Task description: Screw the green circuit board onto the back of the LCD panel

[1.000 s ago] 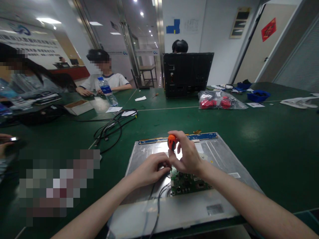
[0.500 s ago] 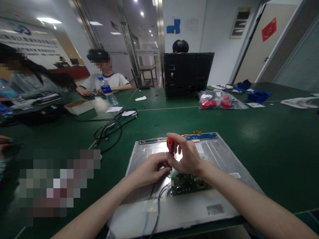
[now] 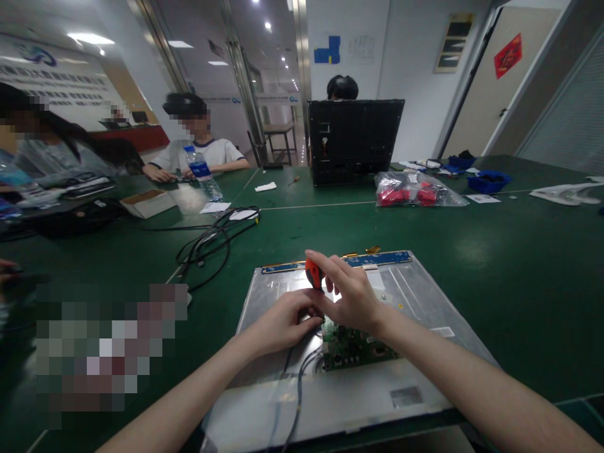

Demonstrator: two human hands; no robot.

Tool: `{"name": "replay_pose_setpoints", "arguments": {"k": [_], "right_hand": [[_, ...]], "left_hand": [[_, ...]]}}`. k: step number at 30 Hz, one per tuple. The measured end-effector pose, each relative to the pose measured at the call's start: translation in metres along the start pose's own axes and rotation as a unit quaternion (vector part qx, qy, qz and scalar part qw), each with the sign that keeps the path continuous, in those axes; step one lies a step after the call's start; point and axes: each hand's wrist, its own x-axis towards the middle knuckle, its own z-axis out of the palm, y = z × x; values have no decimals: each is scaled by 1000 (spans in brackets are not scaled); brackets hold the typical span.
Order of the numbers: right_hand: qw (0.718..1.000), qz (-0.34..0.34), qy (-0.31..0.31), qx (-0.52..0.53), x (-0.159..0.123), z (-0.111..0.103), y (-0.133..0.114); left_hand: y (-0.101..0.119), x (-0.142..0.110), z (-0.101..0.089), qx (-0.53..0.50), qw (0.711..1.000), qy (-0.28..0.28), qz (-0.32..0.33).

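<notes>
A screwdriver (image 3: 313, 274) with an orange-and-black handle is held in my right hand (image 3: 352, 289), mainly at the thumb and index finger. Its handle points up and leans left; the shaft and tip are hidden behind my fingers. My left hand (image 3: 292, 318) is closed just below it, at the upper left corner of a green circuit board (image 3: 349, 349). What its curled fingers grip is out of sight. The board lies on the silver metal back of a display panel (image 3: 415, 314), with a blue strip board (image 3: 389, 258) along the far edge.
Dark wires (image 3: 301, 396) run from the board towards me. Black cables (image 3: 226, 236) lie coiled to the left, near a water bottle (image 3: 202, 173). A black monitor (image 3: 356, 141) and a plastic bag with red items (image 3: 415, 190) stand farther back. Other people sit around the green table (image 3: 509, 270).
The screwdriver's handle has tipped to the left, and the fingers of my right hand have shifted left with it. My left hand has stayed in nearly the same spot.
</notes>
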Motion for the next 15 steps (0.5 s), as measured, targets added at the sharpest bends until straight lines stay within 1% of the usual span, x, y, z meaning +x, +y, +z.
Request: {"name": "replay_pose_setpoints", "arguments": {"k": [5, 9, 12, 15], "right_hand": [[1000, 15, 8, 15, -1, 0, -1], [999, 30, 12, 14, -4, 1, 1], [1000, 27, 7, 13, -5, 2, 2], [1000, 14, 15, 16, -3, 2, 4]], "left_hand": [[1, 0, -2, -4, 1000, -14, 12], [1, 0, -2, 0, 1000, -11, 13], [0, 0, -1, -9, 1000, -4, 14], [1, -1, 0, -5, 1000, 1, 6]]}}
